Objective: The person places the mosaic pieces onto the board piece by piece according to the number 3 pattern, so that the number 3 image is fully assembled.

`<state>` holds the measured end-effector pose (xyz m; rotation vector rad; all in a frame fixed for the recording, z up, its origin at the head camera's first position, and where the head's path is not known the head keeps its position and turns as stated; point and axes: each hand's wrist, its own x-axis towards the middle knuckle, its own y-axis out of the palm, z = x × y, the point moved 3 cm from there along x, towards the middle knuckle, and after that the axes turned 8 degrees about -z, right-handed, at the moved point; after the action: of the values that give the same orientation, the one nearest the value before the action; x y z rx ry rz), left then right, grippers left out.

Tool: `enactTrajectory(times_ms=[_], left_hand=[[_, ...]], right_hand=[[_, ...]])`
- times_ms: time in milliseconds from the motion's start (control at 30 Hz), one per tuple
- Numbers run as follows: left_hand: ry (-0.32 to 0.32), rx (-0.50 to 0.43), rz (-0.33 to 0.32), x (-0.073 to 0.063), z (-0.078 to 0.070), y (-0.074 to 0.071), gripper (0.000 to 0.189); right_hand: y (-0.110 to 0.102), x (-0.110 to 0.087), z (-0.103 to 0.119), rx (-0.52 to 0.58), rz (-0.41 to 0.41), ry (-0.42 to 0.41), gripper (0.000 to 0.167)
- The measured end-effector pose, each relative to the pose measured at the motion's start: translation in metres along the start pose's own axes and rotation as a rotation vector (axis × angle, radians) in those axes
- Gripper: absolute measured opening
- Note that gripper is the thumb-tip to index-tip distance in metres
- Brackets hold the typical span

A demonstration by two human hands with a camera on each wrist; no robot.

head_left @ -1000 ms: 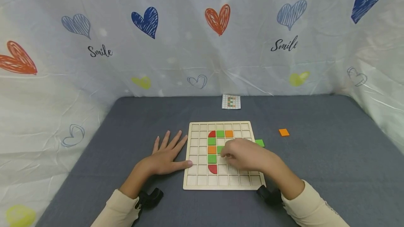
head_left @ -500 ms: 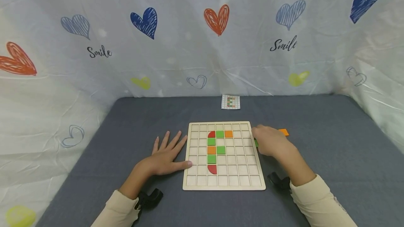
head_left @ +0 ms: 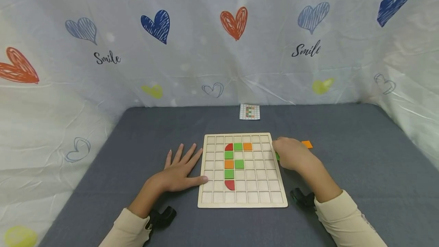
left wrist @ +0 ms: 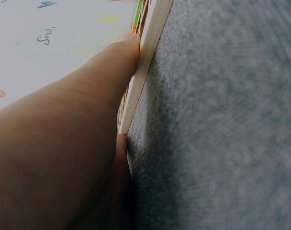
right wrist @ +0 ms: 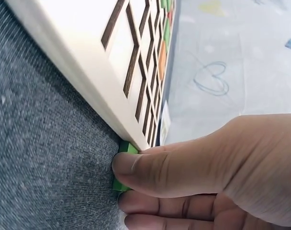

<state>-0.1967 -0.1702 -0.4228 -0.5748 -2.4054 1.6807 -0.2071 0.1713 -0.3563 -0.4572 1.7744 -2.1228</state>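
A pale wooden grid board [head_left: 257,197] lies on the grey cloth with red, green and orange tiles set in its cells. My left hand [head_left: 178,174] is spread flat at the board's left side, its thumb [left wrist: 128,45] resting on the rim. Just past the right edge, my right hand [head_left: 296,154] pinches a green square tile [right wrist: 128,147] low at the cloth. The right thumb [right wrist: 136,167] covers much of that tile, with the other fingers curled beside it. Among the set tiles are a green one [head_left: 239,164] and a red rounded one [head_left: 229,185].
An orange tile [head_left: 306,144] lies on the cloth beyond my right hand, partly hidden by it. A small card with a coloured grid pattern [head_left: 249,112] is at the back of the table, before a white curtain [head_left: 192,60] printed with hearts.
My right hand has left the green tile in the middle of the board and moved right to the loose green tile beside the edge. The left hand has stayed in place.
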Motion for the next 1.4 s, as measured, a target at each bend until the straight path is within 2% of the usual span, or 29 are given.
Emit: enactTrajectory(times_ms=[167,267,433,600,800,1033,1233,1400], left_hand=[[0.01,0.008,-0.012,0.001,0.0,0.0,0.104],[0.008,0.003,0.007,0.0,-0.003,-0.002,0.103],[0.007,-0.024,0.031,-0.004,-0.009,-0.01,0.1],[0.006,-0.03,0.03,-0.007,-0.013,-0.014,0.098],[0.008,-0.037,0.031,-0.007,-0.013,-0.013,0.099],[0.032,-0.057,0.0,-0.005,-0.01,-0.011,0.101],[0.019,-0.019,0.002,-0.002,-0.005,-0.005,0.103],[0.024,-0.063,0.001,-0.004,-0.008,-0.008,0.102]], right_hand=[[0.002,-0.001,-0.001,-0.03,-0.034,-0.023,0.026],[0.003,-0.003,-0.001,-0.061,-0.067,-0.044,0.023],[0.007,-0.008,-0.005,-0.005,-0.111,-0.047,0.028],[0.007,-0.009,-0.011,0.059,-0.09,-0.032,0.028],[0.0,-0.013,-0.011,0.089,-0.053,-0.053,0.033],[-0.008,-0.021,-0.013,0.122,-0.091,-0.057,0.042],[-0.009,-0.021,0.005,0.18,-0.075,-0.133,0.037],[-0.003,-0.018,0.03,0.207,-0.054,-0.206,0.035]])
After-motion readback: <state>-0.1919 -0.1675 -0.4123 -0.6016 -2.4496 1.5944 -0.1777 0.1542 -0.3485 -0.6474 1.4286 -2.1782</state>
